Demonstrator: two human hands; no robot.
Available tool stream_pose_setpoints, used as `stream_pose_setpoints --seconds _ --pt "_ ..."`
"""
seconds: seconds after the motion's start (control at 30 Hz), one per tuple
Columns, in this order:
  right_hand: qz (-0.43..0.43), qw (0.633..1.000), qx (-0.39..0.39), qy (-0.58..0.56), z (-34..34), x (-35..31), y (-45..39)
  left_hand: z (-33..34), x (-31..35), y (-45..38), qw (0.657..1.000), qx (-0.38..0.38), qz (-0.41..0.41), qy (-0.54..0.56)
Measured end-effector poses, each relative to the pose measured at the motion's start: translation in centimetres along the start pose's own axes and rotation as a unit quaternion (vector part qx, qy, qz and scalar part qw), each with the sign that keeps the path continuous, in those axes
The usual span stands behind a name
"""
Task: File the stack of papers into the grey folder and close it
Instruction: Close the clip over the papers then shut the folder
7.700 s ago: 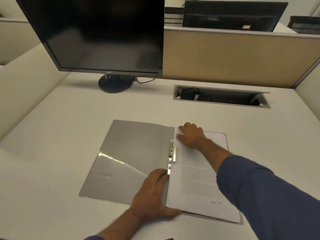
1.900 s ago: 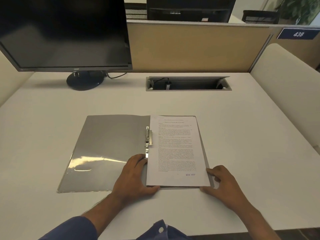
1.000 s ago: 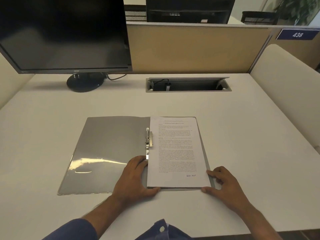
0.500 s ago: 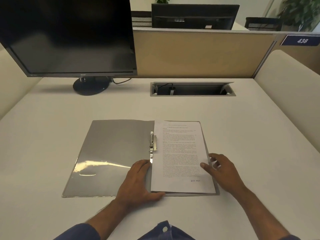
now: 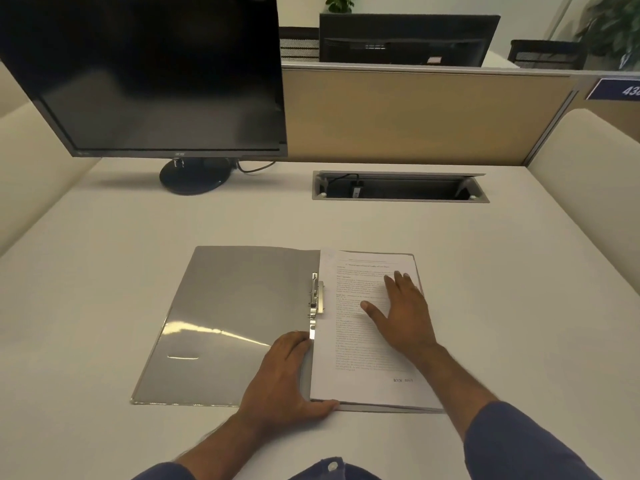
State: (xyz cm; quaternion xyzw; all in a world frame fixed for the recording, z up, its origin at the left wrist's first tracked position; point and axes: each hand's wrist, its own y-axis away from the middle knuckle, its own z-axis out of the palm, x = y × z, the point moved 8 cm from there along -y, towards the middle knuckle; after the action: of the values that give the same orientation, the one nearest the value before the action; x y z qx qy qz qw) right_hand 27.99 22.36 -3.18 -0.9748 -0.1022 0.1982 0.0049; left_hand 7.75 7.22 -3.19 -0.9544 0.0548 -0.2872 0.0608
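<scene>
The grey folder [image 5: 239, 306] lies open on the white desk, its inside cover with a clear pocket to the left. A stack of printed papers [image 5: 349, 362] rests on its right half, edge against the metal clip [image 5: 316, 295] at the spine. My left hand [image 5: 287, 379] lies flat on the folder's near spine area, thumb along the stack's bottom left corner. My right hand [image 5: 401, 313] presses flat on the middle of the top page, fingers spread, holding nothing.
A black monitor [image 5: 149, 74] on a round stand [image 5: 194, 174] stands at the back left. An open cable tray [image 5: 398, 187] is set into the desk behind the folder. A tan partition [image 5: 415, 116] closes the back, and cream side panels flank the desk.
My right hand has moved from the folder's bottom right corner up onto the middle of the top page. My left hand has stayed by the spine. The camera has shifted slightly.
</scene>
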Motion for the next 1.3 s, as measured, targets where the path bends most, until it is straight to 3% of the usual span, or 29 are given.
stream_pose_setpoints --seconds 0.43,0.63,0.97,1.3 --pt "-0.023 0.999 -0.029 0.038 3.3 -0.5 0.0 0.0 -1.0 -0.6 0.998 -0.013 -0.042 0.034" --pt "-0.021 0.998 -0.017 0.056 3.4 -0.4 0.2 -3.3 -1.0 -6.4 0.995 0.058 -0.069 0.036" --pt "-0.020 0.998 -0.025 0.049 3.2 -0.7 0.3 -1.2 -4.3 -14.5 0.978 -0.074 -0.193 0.041" --pt "-0.017 0.998 -0.028 0.055 3.4 -0.5 0.3 -2.0 -4.6 -13.9 0.958 0.030 -0.227 0.172"
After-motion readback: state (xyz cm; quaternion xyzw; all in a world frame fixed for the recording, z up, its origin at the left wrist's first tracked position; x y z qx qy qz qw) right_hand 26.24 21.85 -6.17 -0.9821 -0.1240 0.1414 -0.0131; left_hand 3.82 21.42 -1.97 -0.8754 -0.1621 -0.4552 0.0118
